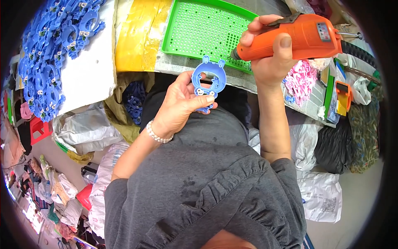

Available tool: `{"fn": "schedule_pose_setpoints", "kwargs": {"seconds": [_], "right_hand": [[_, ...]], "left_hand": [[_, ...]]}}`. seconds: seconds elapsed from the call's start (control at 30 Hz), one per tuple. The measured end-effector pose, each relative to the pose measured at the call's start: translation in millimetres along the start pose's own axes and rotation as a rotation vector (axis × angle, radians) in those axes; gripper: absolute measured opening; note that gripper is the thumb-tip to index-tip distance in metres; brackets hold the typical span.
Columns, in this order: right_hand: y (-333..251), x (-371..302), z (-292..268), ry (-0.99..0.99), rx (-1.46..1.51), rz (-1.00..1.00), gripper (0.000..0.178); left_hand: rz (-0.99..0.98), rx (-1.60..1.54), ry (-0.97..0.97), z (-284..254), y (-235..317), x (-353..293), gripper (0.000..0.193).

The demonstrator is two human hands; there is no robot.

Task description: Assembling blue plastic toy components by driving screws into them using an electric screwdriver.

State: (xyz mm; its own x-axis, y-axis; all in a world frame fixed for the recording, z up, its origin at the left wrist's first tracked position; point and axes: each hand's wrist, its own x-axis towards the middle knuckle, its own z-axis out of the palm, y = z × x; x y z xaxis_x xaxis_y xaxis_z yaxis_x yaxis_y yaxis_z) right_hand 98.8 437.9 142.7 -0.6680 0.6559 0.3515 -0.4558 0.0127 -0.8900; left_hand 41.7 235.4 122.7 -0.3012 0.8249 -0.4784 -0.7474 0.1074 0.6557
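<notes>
In front of my body, my left hand grips a blue plastic frame by its lower end, thumb across the front. The frame has a round opening and two ear-like tabs at the top. Up and to the right, my right hand is wrapped round an orange electric screwdriver, which lies nearly level. Its dark nose points left, over the edge of a green perforated tray. Screwdriver and frame are apart. A black coiled cord runs from the tool's right end.
Many similar blue frames are heaped on a white board at left. Pink and white small parts lie on the table at right, near an orange and yellow holder. Sacks and bags stand below the table.
</notes>
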Motion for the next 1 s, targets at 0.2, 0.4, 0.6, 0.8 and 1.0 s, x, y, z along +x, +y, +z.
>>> {"fn": "schedule_pose_setpoints", "kwargs": {"seconds": [0.2,0.4,0.6,0.8,1.0], "right_hand": [[1,-1,1,0.009,-0.045,-0.010,0.053],[-1,0,3,0.029,-0.051,-0.010,0.054],[-16,0,5,0.041,-0.056,-0.012,0.065],[-54,-2,4,-0.249,0.286,-0.023,0.084],[-62,-19,22,-0.478,0.298,-0.022,0.091]], "left_hand": [[-0.041,0.055,0.017,1,6,-1,0.056],[-0.020,0.010,-0.021,4,5,0,0.052],[-0.010,0.036,-0.015,1,1,2,0.048],[-0.005,0.086,-0.002,6,4,5,0.045],[0.013,0.071,0.002,8,6,5,0.045]]}}
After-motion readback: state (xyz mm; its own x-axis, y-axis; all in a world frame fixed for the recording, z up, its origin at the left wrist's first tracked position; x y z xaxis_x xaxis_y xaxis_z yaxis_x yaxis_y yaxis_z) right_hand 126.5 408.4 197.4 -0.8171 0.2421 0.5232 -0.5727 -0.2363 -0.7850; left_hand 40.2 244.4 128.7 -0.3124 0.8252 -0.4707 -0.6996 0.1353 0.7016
